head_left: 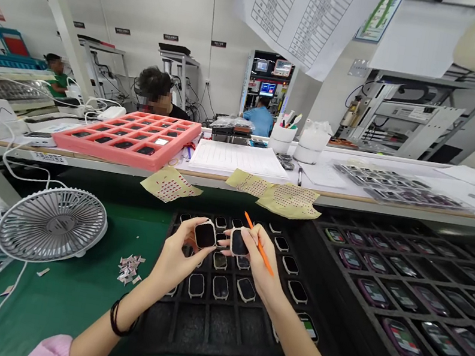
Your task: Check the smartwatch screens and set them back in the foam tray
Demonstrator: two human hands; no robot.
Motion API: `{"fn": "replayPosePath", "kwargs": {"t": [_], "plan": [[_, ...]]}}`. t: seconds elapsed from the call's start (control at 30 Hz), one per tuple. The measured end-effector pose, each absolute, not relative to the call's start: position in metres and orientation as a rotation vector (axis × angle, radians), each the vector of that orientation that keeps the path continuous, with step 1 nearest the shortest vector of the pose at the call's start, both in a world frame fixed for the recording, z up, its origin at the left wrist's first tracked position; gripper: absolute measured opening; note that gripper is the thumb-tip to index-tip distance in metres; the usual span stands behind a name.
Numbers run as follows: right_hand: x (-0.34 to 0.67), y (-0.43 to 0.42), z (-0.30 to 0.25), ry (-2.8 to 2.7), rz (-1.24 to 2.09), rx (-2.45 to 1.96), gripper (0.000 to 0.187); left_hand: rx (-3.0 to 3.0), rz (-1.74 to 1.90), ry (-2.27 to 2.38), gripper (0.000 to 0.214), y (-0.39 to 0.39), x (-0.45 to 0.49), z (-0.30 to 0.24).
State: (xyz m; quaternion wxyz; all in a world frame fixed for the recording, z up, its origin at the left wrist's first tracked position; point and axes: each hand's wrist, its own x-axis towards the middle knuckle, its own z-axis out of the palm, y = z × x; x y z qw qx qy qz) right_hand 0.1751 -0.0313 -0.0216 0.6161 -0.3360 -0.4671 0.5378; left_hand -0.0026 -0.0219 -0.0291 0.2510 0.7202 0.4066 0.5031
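Head camera looks down on both hands, raised side by side just above the black foam compartment tray [195, 324]. Now the left hand [173, 259] pinches a small rounded-square watch body with a dark glass face [205, 235] by its edges, thumb and fingertips clear of the glass. The face is turned up toward the eyes, probably for a clean look. Beside it the right hand [262, 267] grips a second dark-faced watch body [239, 242] the same way. It also has a thin orange stick [260, 247] tucked slantwise through its fingers, one end pointing up and away from both pieces. The two bodies sit nearly touching over the tray's upper rows, where more pieces lie one to a pocket; the nearest row is bare.

Room to move: a larger black tray of watches [326, 354] butts close on the right. A white round desk fan [52, 224] and a heap of small paper scraps [130, 268] lie well off to the left on the green mat [76, 297], with open mat between.
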Motion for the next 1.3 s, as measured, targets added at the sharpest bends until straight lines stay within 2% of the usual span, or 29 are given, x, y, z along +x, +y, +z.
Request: {"fn": "replayPosePath", "kwargs": {"t": [0.4,0.63,0.83,1.1,1.3], "plan": [[0.181,-0.047,-0.033,-0.897,1.481,-0.712,0.029,2.007,1.148,1.218,0.044,-0.045,-0.031,-0.050],[0.179,-0.063,-0.036,-0.985,1.444,-0.670,0.022,2.142,1.053,1.391,0.041,-0.057,-0.055,-0.058],[0.168,-0.071,-0.038,-1.092,1.354,-0.757,0.027,2.216,0.978,1.445,0.038,-0.072,-0.069,-0.065],[0.123,-0.101,-0.112,-1.380,1.228,-1.011,0.027,2.337,0.704,1.427,0.035,-0.103,-0.094,-0.102],[0.101,-0.121,-0.152,-1.662,0.858,-1.216,0.012,2.550,0.565,1.410,0.034,-0.117,-0.098,-0.130]]}}
